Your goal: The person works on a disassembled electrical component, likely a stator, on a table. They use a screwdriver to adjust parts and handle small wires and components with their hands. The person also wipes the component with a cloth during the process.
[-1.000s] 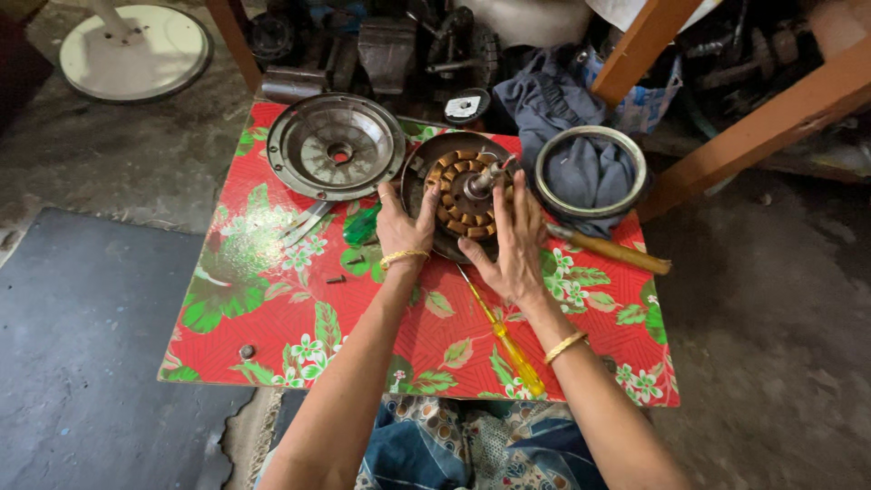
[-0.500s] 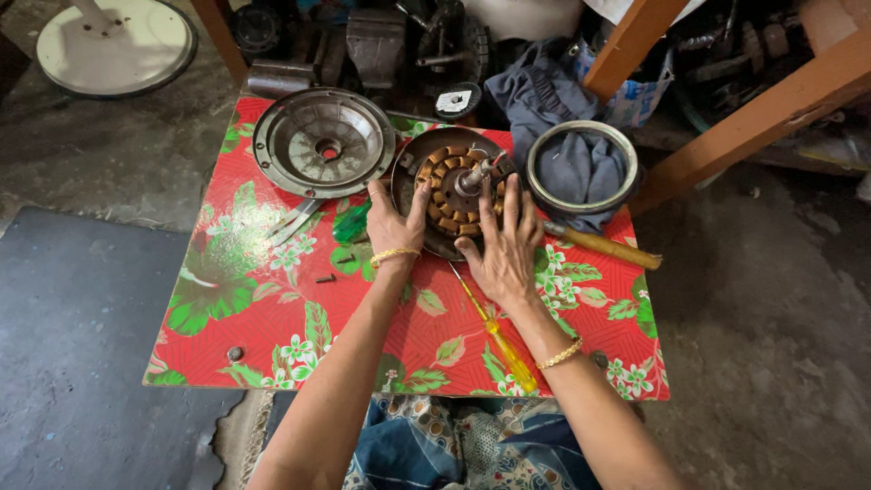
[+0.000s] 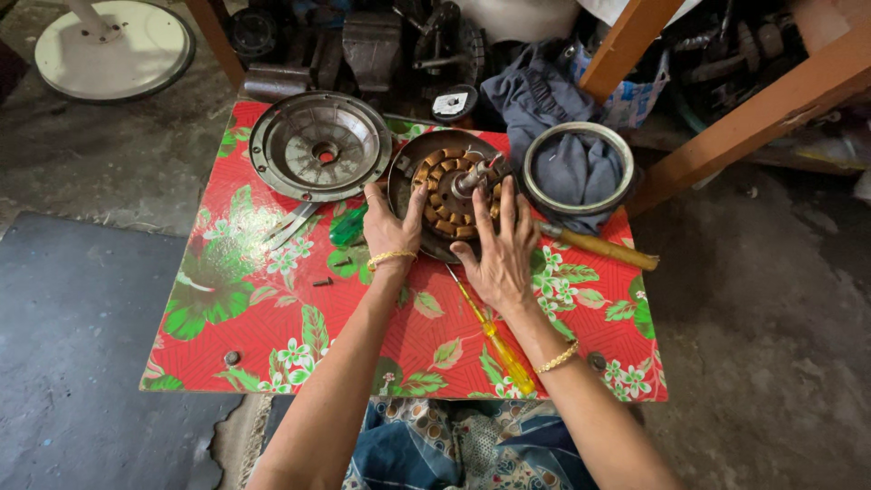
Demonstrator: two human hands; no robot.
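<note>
I see the motor [image 3: 451,192] at the table's [image 3: 272,308] far edge. Left hand [image 3: 390,227] and right hand [image 3: 502,249] rest spread on its rim. Screwdriver [image 3: 494,336] lies just below the motor.

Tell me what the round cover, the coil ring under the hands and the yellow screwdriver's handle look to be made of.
Round cover: dull grey cast metal, probably aluminium, with moulded ribs. Coil ring: coppery brown wire windings, likely copper, set in a dark metal shell. Screwdriver handle: translucent yellow plastic, glossy. Both hands rest on the shell's rim.
</note>
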